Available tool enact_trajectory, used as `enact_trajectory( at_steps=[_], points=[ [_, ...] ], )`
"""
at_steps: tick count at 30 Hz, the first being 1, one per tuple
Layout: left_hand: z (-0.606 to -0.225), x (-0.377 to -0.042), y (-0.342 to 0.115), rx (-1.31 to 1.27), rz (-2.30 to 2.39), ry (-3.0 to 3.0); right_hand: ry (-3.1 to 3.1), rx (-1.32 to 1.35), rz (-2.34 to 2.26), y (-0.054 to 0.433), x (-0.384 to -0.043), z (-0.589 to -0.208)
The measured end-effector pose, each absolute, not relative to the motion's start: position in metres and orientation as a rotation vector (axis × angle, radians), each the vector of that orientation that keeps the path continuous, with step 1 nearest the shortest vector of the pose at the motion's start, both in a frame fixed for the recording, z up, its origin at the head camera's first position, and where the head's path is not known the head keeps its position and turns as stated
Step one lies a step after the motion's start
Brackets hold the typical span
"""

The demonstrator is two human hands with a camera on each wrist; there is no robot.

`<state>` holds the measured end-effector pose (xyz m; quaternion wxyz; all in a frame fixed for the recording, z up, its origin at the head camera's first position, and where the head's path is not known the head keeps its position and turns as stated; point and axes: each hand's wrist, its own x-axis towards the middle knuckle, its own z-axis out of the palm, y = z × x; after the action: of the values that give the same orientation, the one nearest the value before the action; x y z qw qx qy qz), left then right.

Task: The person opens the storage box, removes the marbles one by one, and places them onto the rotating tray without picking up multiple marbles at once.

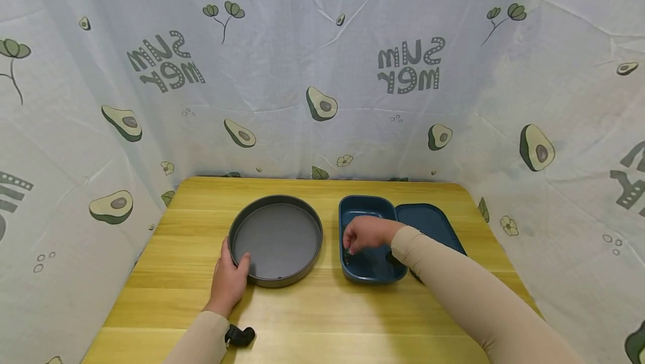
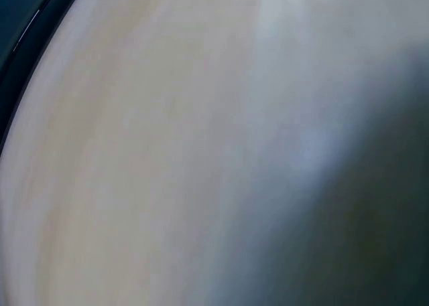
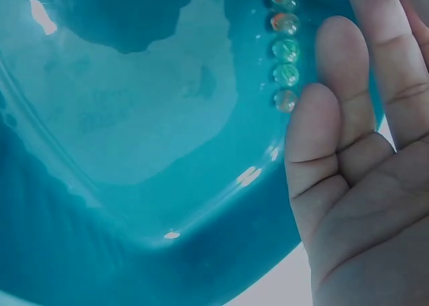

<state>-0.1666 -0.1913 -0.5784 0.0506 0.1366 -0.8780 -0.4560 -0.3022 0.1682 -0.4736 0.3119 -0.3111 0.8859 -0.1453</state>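
My left hand (image 1: 230,280) holds the near left side of a round grey cake pan (image 1: 276,241), thumb over the rim and fingers along the outer wall. My right hand (image 1: 367,233) reaches into a blue rectangular container (image 1: 370,281), fingers bent down by its left wall. In the right wrist view, several clear glass marbles (image 3: 285,50) with green and orange swirls lie in a row along the wall beside the fingertips. A bit of green shows between the index and middle fingers, where the fingertips pinch a marble mostly hidden from view.
A dark blue lid (image 1: 433,223) lies flat to the right of the container, partly under the right forearm. All stand on a wooden table (image 1: 312,319), with a printed cloth (image 1: 282,73) hanging behind and at both sides. The left wrist view is mostly blurred.
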Motion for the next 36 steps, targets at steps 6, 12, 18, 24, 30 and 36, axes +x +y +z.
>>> enact_trajectory(
  at_steps=[6, 12, 18, 24, 30, 36],
  points=[
    [-0.579, -0.167, -0.19, 0.408, -1.371, -2.652, 2.338, -0.82, -0.505, 0.169, -0.306, -0.468],
    [-0.578, -0.168, -0.19, 0.41, -1.382, -2.659, 2.357, -0.846, -0.606, 0.168, -0.308, -0.465],
    [-0.577, -0.167, -0.19, 0.412, -1.4, -2.667, 2.408, -0.889, -0.683, 0.165, -0.307, -0.465],
    [-0.577, -0.166, -0.189, 0.412, -1.4, -2.671, 2.44, -0.852, -0.78, 0.156, -0.303, -0.464],
    [-0.578, -0.165, -0.19, 0.419, -1.401, -2.681, 2.457, -0.834, -0.84, 0.146, -0.298, -0.464],
    [-0.578, -0.164, -0.19, 0.426, -1.401, -2.681, 2.473, -0.83, -0.866, 0.135, -0.294, -0.464]
  ],
)
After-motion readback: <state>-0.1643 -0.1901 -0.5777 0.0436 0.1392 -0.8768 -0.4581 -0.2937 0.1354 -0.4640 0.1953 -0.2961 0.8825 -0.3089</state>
